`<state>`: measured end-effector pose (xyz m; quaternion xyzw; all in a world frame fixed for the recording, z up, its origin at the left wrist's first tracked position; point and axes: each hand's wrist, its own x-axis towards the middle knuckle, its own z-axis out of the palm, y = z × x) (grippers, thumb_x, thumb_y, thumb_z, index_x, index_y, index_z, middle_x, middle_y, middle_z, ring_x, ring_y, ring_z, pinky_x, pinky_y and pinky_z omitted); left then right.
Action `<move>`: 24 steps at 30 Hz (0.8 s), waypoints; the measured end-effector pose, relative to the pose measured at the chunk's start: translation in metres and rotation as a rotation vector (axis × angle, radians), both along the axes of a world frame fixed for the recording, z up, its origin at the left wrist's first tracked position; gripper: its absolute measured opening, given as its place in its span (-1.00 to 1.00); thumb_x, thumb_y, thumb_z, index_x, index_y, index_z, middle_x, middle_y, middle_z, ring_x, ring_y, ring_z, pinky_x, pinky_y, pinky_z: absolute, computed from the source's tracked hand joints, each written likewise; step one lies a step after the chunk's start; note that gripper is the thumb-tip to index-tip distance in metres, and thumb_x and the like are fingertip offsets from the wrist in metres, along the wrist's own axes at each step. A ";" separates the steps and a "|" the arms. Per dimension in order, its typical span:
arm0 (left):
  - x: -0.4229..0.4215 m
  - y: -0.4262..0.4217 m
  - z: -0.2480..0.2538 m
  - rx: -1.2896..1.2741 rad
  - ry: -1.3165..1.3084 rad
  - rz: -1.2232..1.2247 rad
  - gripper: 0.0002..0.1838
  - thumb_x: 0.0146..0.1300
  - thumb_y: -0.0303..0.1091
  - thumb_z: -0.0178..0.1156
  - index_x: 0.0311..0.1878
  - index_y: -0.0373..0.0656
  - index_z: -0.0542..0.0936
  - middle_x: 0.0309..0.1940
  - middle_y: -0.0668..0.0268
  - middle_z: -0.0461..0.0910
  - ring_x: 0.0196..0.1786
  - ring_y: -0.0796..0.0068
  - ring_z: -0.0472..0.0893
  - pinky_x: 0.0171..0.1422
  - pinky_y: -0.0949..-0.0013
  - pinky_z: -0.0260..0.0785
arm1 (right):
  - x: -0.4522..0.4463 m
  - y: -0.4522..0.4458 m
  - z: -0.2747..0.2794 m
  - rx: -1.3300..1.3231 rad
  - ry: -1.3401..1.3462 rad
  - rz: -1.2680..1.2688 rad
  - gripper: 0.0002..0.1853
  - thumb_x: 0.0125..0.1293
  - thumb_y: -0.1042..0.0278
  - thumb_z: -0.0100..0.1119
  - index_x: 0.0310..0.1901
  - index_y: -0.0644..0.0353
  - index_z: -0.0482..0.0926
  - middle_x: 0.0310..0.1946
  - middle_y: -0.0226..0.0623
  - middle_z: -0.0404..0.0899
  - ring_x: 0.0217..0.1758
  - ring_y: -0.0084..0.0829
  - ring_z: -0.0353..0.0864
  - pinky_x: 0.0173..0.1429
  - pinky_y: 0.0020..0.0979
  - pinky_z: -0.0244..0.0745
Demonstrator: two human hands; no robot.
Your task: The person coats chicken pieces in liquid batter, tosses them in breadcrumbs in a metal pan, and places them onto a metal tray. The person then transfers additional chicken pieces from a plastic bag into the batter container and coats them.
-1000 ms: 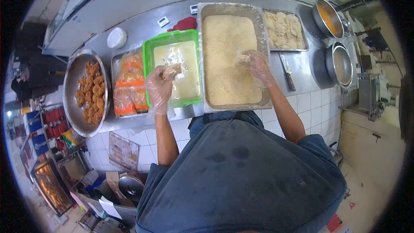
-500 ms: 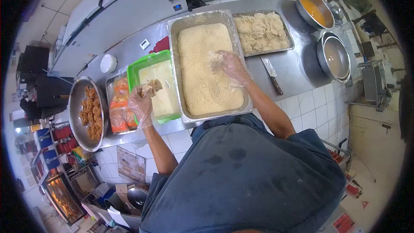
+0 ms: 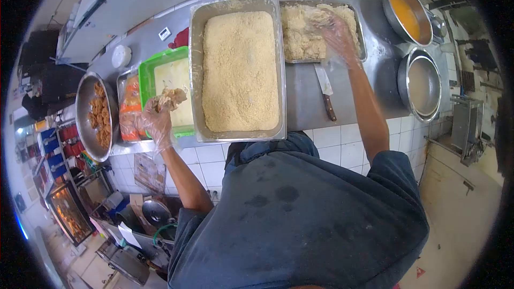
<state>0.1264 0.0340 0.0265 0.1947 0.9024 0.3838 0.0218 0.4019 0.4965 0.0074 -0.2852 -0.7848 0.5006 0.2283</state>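
Fingers of the left hand [image 3: 157, 120] close around a coated piece [image 3: 172, 98] at the green tub [image 3: 144, 77]; the right hand's [image 3: 337, 37], partly curled, are over the tray [image 3: 361, 29], grip unclear.

Okay, so I counted four bowls [image 3: 84, 99]: one on the left of the frame, one upper right, plus two nested on the right. Three steel trays [image 3: 282, 101] too, one each at left, centre and upper centre. Then just singles: one green tub [image 3: 144, 80], one knife [image 3: 326, 93], one white container [image 3: 121, 56], one timer [image 3: 164, 33], one red cloth [image 3: 181, 38]. Oh, and two gloved hands, left hand [image 3: 159, 124] and right hand [image 3: 338, 37].
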 end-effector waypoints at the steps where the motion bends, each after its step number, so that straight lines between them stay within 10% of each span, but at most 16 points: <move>1: 0.003 0.003 0.001 -0.011 -0.008 0.010 -0.81 0.19 -0.48 0.40 -0.13 -0.32 0.70 -0.30 0.24 0.75 -0.24 0.49 0.68 -0.11 0.38 0.53 | 0.005 0.009 -0.001 -0.095 0.009 0.042 -0.43 0.32 0.24 0.41 0.29 0.30 0.49 0.00 -0.16 0.70 0.09 -0.31 0.70 0.15 -0.32 0.65; 7: 0.007 0.014 0.011 0.032 0.030 -0.015 -0.83 0.22 -0.48 0.39 -0.15 -0.31 0.70 -0.29 0.25 0.75 -0.22 0.50 0.68 -0.09 0.39 0.52 | -0.010 0.090 -0.057 0.245 -0.581 0.365 -0.26 0.32 0.04 0.39 0.39 0.32 0.39 0.20 -0.06 0.63 0.24 -0.21 0.62 0.37 -0.22 0.46; 11: -0.006 0.014 0.016 -0.077 0.065 -0.060 -0.82 0.17 -0.47 0.40 -0.15 -0.27 0.71 -0.32 0.21 0.75 -0.26 0.40 0.71 -0.10 0.34 0.53 | -0.037 0.100 -0.104 0.413 -0.542 -0.015 -0.25 0.31 -0.04 0.36 0.38 0.30 0.42 0.27 0.00 0.59 0.31 -0.08 0.57 0.48 -0.15 0.30; 24: -0.004 0.063 0.055 -0.166 0.132 -0.210 -0.81 0.11 -0.45 0.38 -0.18 -0.18 0.71 -0.36 0.14 0.72 -0.31 0.28 0.70 -0.16 0.28 0.51 | -0.074 -0.142 -0.020 -0.110 -0.344 0.451 -0.50 0.43 -0.05 0.22 0.18 0.18 0.65 0.07 0.00 0.69 0.14 -0.16 0.69 0.20 -0.14 0.61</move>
